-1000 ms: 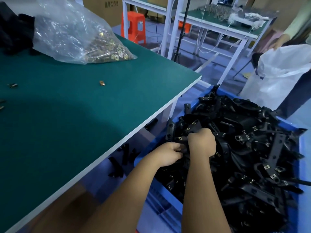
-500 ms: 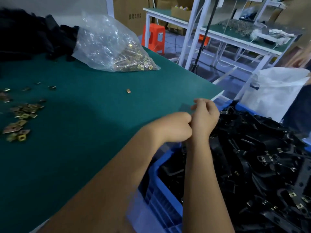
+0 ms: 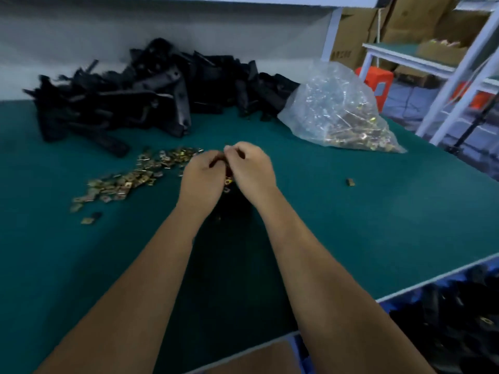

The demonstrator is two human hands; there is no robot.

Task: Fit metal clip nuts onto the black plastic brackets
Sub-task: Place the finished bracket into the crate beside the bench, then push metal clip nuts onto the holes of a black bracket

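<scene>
Both hands are together over the middle of the green table point(image 3: 351, 238), fingers curled in tight. The left hand point(image 3: 201, 179) and right hand point(image 3: 252, 171) are gripping a black bracket point(image 3: 233, 209) between them, most of it hidden under the palms and wrists, with a bit of a brass-coloured clip nut point(image 3: 228, 181) peeking out in the gap between the 2 hands. Can't tell exactly which fingers are pinching what, it's blurry there. Just left of the hands there's a loose spread of clip nuts point(image 3: 129, 179) lying flat on the table, and 1 stray nut point(image 3: 350, 181) sits off to the right on its own. At the back of the table is a big heap of black brackets point(image 3: 140, 95), and beside it on the right a clear plastic bag point(image 3: 340, 109) with more nuts in the bottom. Down in the lower right corner there's a blue bin point(image 3: 299, 349) with black brackets in it.
</scene>
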